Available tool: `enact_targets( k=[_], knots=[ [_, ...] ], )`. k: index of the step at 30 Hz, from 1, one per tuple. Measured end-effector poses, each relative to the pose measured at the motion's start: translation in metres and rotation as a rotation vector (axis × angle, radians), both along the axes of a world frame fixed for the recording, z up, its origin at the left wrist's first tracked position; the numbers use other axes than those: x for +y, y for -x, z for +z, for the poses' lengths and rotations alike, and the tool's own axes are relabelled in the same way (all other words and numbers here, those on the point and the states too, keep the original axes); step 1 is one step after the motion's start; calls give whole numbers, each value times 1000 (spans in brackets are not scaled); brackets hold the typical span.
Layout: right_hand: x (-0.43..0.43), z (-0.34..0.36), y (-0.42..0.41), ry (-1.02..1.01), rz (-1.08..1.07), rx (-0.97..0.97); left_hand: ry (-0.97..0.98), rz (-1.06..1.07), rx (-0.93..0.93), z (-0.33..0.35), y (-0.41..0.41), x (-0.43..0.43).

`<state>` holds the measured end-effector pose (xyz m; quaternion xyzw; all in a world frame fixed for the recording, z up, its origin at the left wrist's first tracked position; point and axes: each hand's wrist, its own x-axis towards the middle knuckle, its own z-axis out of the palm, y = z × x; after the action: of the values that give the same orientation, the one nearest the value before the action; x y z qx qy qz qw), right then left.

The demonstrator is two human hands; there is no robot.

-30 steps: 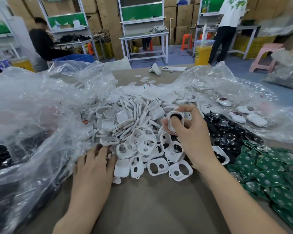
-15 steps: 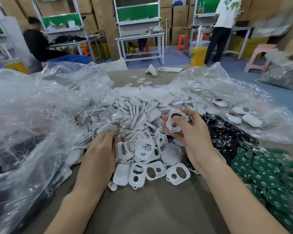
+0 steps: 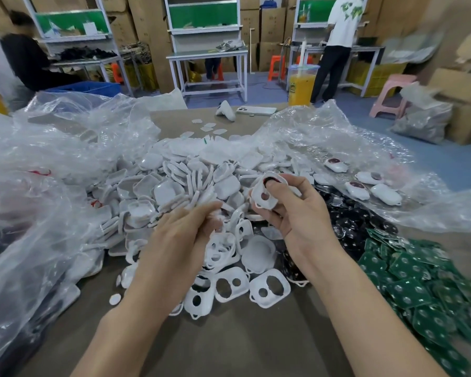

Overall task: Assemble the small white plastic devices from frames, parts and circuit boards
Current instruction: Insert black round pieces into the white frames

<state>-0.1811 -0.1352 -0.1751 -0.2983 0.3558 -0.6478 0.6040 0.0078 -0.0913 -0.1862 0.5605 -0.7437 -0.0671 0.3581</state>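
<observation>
My right hand (image 3: 297,213) holds a white plastic frame (image 3: 264,194) with two holes above the pile, the thumb pressing on a dark round part in its upper hole. My left hand (image 3: 180,235) is lifted over the heap of white shells and frames (image 3: 191,186), its fingertips bunched around a small white piece that is mostly hidden. More white frames (image 3: 230,287) lie at the pile's near edge. Black round parts (image 3: 348,221) lie right of my right hand, and green circuit boards (image 3: 413,284) spread over the near right.
Crumpled clear plastic bags (image 3: 52,186) fill the left side and another bag (image 3: 337,140) on the right carries a few finished white devices (image 3: 359,187). A phone (image 3: 256,110) and an orange drink cup (image 3: 301,85) sit at the table's far edge. Two people work at benches behind.
My left hand rose from the near left of the pile and moved right toward my right hand, fingers closing on a white piece. My right hand tilted the frame, thumb moving onto the dark part.
</observation>
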Motion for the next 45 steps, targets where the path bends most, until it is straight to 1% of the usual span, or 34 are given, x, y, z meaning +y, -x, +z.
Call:
enact_targets(
  k=[2, 3, 5, 8, 11, 15, 17, 22, 26, 29, 38, 43, 45],
  knots=[
    [-1, -1, 0, 4, -3, 5, -39, 38, 100, -1, 2, 1],
    [-1, -1, 0, 6, -5, 12, -52, 46, 191, -2, 4, 2],
    [0, -1, -1, 11, -3, 20, -35, 41, 344, -1, 9, 5],
    [1, -1, -3, 17, 23, 14, 1, -12, 503, 3, 14, 8],
    [1, -1, -4, 17, 41, 32, -87, -108, 783, 7, 17, 8],
    [1, -2, -4, 17, 43, 45, -246, -166, 999, 5, 19, 7],
    [1, -2, -5, 19, 42, 51, -296, -190, 1061, 5, 19, 6],
    [3, -1, -7, 20, 66, 40, -324, -247, 1158, 10, 18, 5],
    [5, 0, -10, 24, 95, 4, -338, -253, 1236, 10, 17, 4],
    [6, 1, -11, 40, 125, 14, -337, -240, 1279, 9, 17, 4],
    [8, 1, -11, 37, 165, 45, -275, -229, 1137, 4, 16, 3],
    [7, 0, -13, 15, 161, -4, -215, -171, 1017, 4, 16, 4],
    [6, -1, -14, 11, 170, -30, -196, -164, 1006, 5, 17, 5]
  ],
)
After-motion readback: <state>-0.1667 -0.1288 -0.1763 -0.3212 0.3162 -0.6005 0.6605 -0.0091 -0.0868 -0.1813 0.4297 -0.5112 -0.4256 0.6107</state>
